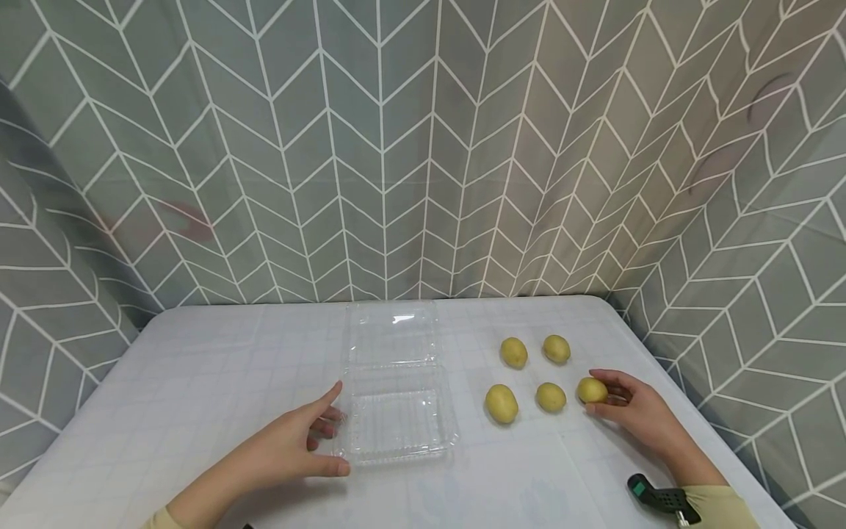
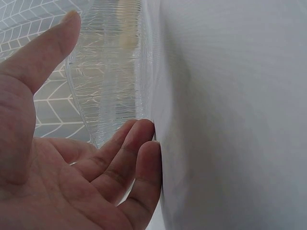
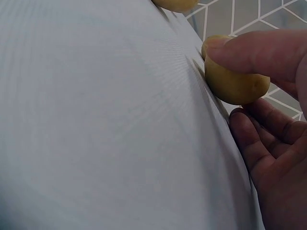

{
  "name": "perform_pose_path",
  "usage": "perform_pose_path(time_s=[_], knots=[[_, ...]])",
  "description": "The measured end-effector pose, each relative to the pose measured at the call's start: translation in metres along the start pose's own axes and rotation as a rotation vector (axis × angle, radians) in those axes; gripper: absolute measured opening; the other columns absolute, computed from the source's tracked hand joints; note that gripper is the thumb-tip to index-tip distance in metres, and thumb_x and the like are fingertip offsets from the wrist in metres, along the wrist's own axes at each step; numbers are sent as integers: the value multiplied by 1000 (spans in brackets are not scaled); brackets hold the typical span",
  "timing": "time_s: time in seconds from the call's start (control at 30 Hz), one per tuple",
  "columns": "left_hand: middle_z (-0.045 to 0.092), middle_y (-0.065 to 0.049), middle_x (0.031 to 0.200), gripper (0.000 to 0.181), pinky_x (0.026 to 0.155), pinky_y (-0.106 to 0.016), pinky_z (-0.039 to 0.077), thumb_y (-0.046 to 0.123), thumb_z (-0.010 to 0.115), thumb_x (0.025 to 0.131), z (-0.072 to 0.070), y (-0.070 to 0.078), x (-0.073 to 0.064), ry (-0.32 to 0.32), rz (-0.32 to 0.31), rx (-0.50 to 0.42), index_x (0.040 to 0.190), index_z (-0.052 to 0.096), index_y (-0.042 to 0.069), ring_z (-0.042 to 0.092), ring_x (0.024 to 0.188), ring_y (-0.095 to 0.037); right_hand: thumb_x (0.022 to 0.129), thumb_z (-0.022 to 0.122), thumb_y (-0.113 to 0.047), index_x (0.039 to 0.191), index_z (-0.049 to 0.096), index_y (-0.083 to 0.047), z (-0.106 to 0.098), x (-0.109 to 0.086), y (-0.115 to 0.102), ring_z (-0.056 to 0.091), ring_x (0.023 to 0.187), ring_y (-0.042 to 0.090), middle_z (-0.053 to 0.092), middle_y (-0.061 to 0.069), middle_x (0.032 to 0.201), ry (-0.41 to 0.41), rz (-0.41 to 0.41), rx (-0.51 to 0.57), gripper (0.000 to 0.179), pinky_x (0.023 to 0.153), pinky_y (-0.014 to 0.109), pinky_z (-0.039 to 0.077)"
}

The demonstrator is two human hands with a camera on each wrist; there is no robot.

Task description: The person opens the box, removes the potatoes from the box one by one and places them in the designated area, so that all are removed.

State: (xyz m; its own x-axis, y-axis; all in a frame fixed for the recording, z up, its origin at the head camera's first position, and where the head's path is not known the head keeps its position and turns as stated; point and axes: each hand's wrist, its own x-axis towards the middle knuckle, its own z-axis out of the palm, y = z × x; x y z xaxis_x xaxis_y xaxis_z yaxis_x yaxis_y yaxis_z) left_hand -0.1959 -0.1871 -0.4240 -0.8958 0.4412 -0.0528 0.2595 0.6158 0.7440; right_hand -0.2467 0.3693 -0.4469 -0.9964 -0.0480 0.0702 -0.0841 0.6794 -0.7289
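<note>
My right hand (image 1: 637, 411) pinches a small yellow potato (image 1: 592, 390) at the right of the table, thumb on its near side and index finger on its far side. In the right wrist view the thumb lies across this potato (image 3: 235, 84), with other fingers curled low by the cloth. At the left edge of a clear plastic clamshell box (image 1: 396, 419), my left hand (image 1: 297, 444) is spread, thumb apart from the fingers. Its fingertips (image 2: 146, 134) rest low at the tablecloth beside the box wall (image 2: 108, 72). The box lies with its lid (image 1: 391, 334) folded back.
Several more potatoes lie between the box and my right hand, among them a larger one (image 1: 501, 404) and one at the back (image 1: 557, 349). A white cloth covers the table (image 1: 218, 367). A patterned curtain (image 1: 410, 147) hangs behind. A black device (image 1: 661, 499) sits on the right wrist.
</note>
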Motion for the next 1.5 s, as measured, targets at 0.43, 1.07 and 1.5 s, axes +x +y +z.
perform_pose_path(time_s=[0.43, 1.07, 1.5], knots=[[58, -2, 132, 113, 81, -28, 53, 50, 84, 74, -1, 1, -1, 2, 11, -4, 157, 22, 7, 60, 110, -19, 83, 82, -25, 137, 52, 3, -1, -1, 0, 57, 102, 1, 55, 23, 133, -1, -12, 32, 68, 82, 15, 48], [56, -4, 135, 93, 82, -29, 53, 50, 70, 90, -3, -3, 1, -15, -4, -30, 157, 23, 6, 60, 109, -20, 86, 80, -26, 139, 49, 5, 2, -3, -5, 58, 112, 24, 53, 24, 134, -11, 17, 42, 69, 84, 16, 47], [57, -3, 136, 69, 90, -42, 50, 45, 55, 100, -1, 2, 5, 96, -79, -52, 155, 32, 8, 61, 109, -16, 86, 79, -28, 140, 48, 4, 2, -3, -6, 56, 113, 24, 52, 24, 136, -28, 43, 69, 70, 83, 14, 46]])
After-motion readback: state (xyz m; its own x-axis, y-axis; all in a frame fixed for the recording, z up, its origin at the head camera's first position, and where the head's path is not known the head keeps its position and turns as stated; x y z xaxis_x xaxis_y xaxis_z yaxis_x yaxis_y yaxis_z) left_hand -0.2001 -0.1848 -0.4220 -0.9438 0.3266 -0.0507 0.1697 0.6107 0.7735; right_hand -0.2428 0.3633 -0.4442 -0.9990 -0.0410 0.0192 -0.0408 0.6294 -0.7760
